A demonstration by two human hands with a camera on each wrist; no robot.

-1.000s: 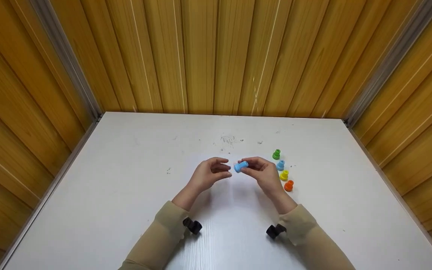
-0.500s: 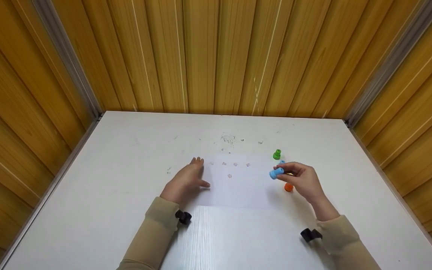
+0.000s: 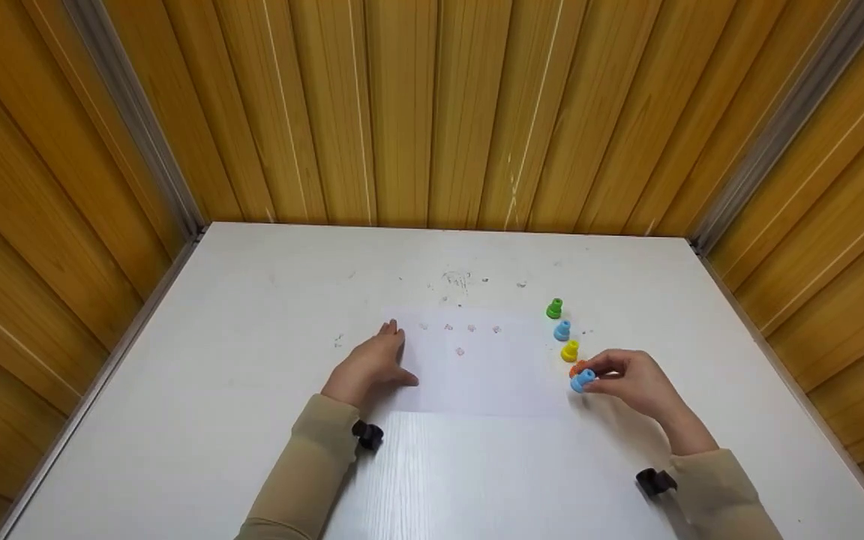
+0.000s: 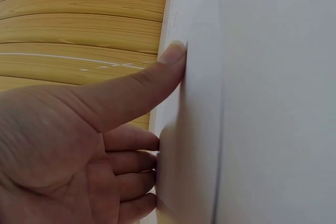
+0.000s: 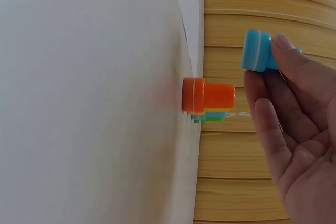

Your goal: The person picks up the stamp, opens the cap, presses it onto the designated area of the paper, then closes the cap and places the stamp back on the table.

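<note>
A light-blue toy stamp (image 3: 580, 381) is pinched between the thumb and fingers of my right hand (image 3: 640, 382). It hangs above the table near the orange stamp (image 5: 210, 95), partly covering that one in the head view. In the right wrist view the held blue stamp (image 5: 255, 51) is apart from the orange one. My left hand (image 3: 367, 366) rests with extended fingers at the left edge of a white sheet of paper (image 3: 477, 386). The paper carries several small reddish prints. In the left wrist view the thumb (image 4: 142, 90) touches the sheet.
Beyond the orange stamp, a yellow stamp (image 3: 569, 351), another blue stamp (image 3: 562, 331) and a green stamp (image 3: 554, 308) stand in a row right of the paper. Dark smudges (image 3: 456, 280) mark the white tabletop (image 3: 252, 300). Wood-patterned walls (image 3: 394, 112) enclose the back and sides.
My right hand has carried the blue stamp rightward and nearer, from over the paper to the orange stamp. My left hand has moved left and down onto the paper's edge.
</note>
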